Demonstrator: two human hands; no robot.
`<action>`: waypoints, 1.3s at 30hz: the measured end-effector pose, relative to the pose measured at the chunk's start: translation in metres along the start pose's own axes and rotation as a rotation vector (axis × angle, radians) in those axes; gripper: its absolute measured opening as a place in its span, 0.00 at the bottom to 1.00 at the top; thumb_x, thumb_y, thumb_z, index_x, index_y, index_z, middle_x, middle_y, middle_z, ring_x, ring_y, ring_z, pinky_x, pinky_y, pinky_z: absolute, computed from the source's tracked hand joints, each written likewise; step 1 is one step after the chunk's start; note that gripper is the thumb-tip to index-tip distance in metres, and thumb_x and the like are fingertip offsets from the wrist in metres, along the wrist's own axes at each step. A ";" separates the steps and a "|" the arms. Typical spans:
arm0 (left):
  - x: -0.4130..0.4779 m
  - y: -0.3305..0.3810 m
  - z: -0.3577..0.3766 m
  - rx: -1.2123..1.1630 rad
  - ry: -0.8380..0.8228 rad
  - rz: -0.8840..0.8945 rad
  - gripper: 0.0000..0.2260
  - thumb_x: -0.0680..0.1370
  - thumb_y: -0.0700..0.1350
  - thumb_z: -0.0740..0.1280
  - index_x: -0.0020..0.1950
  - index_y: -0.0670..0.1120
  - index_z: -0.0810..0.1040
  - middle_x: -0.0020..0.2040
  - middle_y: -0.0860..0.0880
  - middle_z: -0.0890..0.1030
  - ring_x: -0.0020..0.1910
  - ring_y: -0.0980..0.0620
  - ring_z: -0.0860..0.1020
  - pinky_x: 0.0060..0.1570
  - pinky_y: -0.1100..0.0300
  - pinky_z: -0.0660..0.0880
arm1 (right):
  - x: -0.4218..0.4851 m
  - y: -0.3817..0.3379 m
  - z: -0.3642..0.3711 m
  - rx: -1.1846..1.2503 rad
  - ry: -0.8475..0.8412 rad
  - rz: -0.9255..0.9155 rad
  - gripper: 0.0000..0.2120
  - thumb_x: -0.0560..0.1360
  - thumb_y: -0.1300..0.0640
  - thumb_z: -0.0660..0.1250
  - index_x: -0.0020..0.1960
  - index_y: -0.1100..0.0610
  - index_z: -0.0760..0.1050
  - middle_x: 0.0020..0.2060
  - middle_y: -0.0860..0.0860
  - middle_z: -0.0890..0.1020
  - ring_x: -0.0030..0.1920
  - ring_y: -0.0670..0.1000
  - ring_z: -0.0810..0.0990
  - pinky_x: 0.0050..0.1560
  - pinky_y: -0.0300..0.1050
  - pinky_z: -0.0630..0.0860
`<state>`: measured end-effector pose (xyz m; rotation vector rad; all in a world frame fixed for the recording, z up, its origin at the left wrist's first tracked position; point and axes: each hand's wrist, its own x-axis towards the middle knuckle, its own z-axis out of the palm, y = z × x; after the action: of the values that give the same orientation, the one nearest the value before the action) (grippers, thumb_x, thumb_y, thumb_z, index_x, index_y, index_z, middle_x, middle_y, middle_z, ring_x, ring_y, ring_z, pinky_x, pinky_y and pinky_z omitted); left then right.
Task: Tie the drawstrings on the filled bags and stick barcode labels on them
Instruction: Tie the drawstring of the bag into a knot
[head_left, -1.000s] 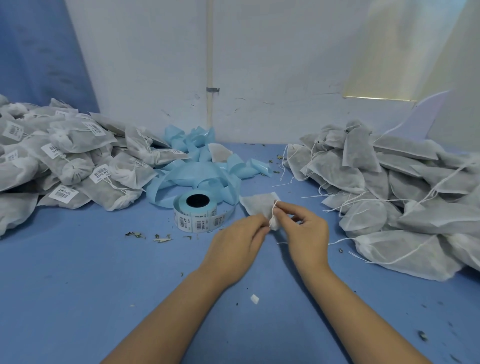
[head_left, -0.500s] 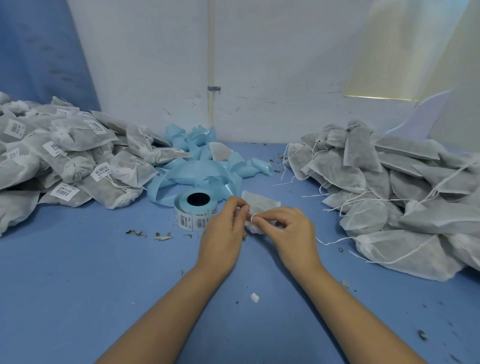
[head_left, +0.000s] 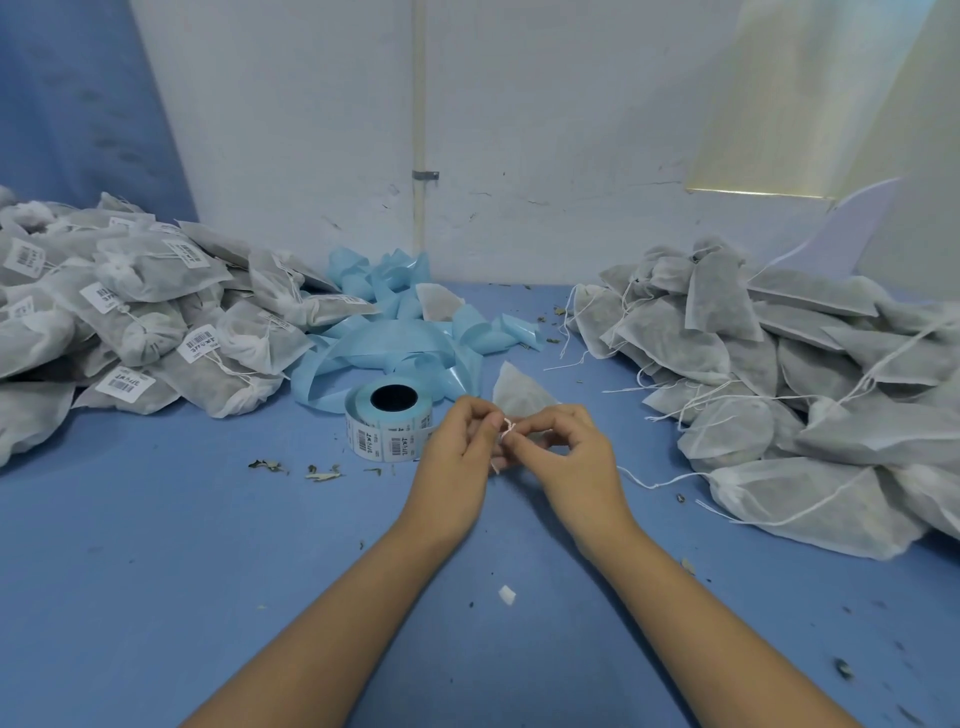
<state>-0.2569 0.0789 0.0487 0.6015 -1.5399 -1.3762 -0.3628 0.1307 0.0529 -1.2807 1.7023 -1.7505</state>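
Progress looks partial: labelled bags (head_left: 140, 291) piled at nine o'clock, untied bags (head_left: 810, 431) at three; left hand (head_left: 457, 462) and right hand (head_left: 576, 462) pinch one drawstring (head_left: 507, 429) mid-knot, label pending

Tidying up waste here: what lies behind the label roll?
Loose curls of blue backing strip pile up behind the label roll, with one filled bag lying among them. The roll hides whatever sits directly behind its base.

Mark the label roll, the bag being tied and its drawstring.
label roll (head_left: 385, 440), head view, outer face of barcode labels
bag being tied (head_left: 519, 391), head view, upper cloth corner
drawstring (head_left: 508, 427), head view, white loop at bag's neck
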 end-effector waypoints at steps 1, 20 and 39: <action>0.001 -0.001 -0.001 0.032 0.004 0.015 0.07 0.82 0.38 0.59 0.45 0.45 0.73 0.37 0.55 0.82 0.39 0.61 0.81 0.40 0.69 0.75 | 0.000 -0.001 0.000 0.029 -0.002 0.033 0.11 0.69 0.63 0.74 0.34 0.50 0.79 0.42 0.47 0.76 0.37 0.39 0.74 0.42 0.27 0.69; 0.001 0.000 -0.002 0.206 0.005 0.035 0.08 0.79 0.41 0.64 0.43 0.50 0.78 0.34 0.54 0.78 0.36 0.56 0.76 0.39 0.62 0.73 | 0.011 -0.009 -0.014 0.713 0.010 0.462 0.12 0.74 0.63 0.64 0.34 0.55 0.77 0.32 0.47 0.78 0.35 0.46 0.74 0.39 0.38 0.67; -0.002 0.000 -0.006 0.809 -0.041 0.322 0.11 0.74 0.36 0.66 0.54 0.47 0.79 0.47 0.56 0.76 0.56 0.58 0.67 0.51 0.67 0.65 | 0.015 -0.006 -0.019 1.055 -0.171 0.545 0.06 0.63 0.57 0.71 0.37 0.56 0.75 0.36 0.49 0.75 0.35 0.47 0.74 0.37 0.37 0.69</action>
<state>-0.2509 0.0776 0.0478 0.7549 -2.1136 -0.4893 -0.3839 0.1314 0.0660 -0.4098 0.6798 -1.6969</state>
